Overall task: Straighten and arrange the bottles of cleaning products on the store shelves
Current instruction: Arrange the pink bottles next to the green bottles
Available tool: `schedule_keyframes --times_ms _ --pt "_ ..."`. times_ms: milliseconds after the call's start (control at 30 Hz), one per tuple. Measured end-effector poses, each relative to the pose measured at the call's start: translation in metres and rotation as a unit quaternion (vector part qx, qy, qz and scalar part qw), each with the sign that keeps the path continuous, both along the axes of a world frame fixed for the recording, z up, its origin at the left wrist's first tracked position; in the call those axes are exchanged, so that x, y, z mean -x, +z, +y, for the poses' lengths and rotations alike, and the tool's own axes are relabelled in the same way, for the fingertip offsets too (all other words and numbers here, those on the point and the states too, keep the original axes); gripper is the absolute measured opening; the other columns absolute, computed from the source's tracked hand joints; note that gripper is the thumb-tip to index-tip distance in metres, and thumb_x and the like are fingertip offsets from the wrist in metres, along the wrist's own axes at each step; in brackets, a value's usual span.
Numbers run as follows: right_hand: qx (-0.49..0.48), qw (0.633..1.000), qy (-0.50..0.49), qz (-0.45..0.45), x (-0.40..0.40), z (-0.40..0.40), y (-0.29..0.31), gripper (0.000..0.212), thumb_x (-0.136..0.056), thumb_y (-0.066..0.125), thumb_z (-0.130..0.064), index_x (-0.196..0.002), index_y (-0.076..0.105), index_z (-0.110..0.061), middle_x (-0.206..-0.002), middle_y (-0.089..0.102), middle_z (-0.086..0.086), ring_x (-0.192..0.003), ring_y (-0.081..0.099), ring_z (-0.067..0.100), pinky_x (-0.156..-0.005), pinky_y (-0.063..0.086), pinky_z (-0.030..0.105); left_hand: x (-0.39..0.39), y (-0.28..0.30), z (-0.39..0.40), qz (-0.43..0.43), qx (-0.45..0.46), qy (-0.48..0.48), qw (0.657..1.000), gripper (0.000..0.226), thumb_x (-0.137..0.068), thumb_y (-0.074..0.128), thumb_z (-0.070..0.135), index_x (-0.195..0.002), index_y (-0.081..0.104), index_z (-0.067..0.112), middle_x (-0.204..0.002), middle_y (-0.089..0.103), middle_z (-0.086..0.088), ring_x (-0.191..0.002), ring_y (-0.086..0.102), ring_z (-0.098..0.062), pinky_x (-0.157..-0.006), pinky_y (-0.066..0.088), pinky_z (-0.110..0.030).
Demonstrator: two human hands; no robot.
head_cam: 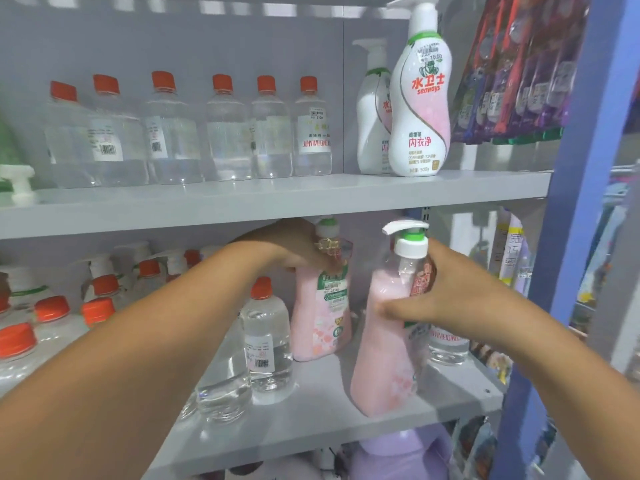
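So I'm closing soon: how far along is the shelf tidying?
Top shelf looks done: clear bottles in a row. In hand: left hand grips the rear pink bottle, right hand the tilted front pump bottle. Left: the crowded red-capped bottles.

- View: single head-worn wide-angle camera; no second view, so no shared area.
- Facing: forward and slightly down at grey store shelving, both forearms reaching in from the bottom corners.
- Nearness: close; the left hand (294,249) and right hand (446,292) sit mid-frame at arm's reach.
- Relative to the fingers: upper shelf (277,199) above them, lower shelf (311,410) below them, blue upright (581,202) to their right.
- Distortion: straight shelf edges bow and slant toward the frame edges.
- Cut off: shelving continues past the top, left and bottom borders.
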State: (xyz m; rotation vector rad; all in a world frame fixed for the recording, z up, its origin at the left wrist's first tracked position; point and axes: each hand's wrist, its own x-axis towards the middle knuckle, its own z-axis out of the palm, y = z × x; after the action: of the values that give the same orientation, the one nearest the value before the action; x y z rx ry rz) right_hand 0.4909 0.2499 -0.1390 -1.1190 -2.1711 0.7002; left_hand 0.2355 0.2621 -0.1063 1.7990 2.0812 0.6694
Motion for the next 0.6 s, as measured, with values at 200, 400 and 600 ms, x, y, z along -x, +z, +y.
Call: schedule_keyframes --times_ms 200,400,600 --pt "-0.061 0.982 -0.037 0.176 -0.020 -0.008 -0.045 0.076 -0.048 0.083 -0.073 -0.111 0.049 -0.046 -0.112 0.055 -0.022 -0.096 0.056 -0.017 -0.075 0.044 0.006 -0.051 -0.008 -0.018 0.014 0.009 0.011 1.000 0.052 -0.077 0.081 0.058 -0.113 0.070 0.022 -0.109 0.073 0.002 -0.100 0.071 -0.018 -0.093 0.058 -0.034" --pt "0.081 0.960 0.053 0.263 -0.026 0.029 -0.094 0.077 -0.053 0.096 -0.049 -0.116 0.052 -0.047 -0.113 0.075 -0.012 -0.103 0.071 0.003 -0.089 0.055 0.031 -0.077 -0.092 -0.044 -0.238 -0.180 0.072 0.952 0.063 -0.069 0.092 0.035 -0.117 0.051 0.034 -0.106 0.072 0.013 -0.091 0.070 -0.001 -0.077 0.057 -0.018" --pt "0.199 0.932 0.097 0.288 -0.021 0.033 -0.123 0.052 -0.070 0.086 -0.022 -0.118 0.066 -0.021 -0.105 0.080 0.001 -0.089 0.078 0.016 -0.066 0.058 0.026 -0.082 -0.119 -0.082 -0.323 -0.277 0.149 0.893 0.042 -0.077 0.087 0.024 -0.112 0.067 0.033 -0.101 0.077 0.017 -0.093 0.073 -0.002 -0.083 0.061 -0.033"
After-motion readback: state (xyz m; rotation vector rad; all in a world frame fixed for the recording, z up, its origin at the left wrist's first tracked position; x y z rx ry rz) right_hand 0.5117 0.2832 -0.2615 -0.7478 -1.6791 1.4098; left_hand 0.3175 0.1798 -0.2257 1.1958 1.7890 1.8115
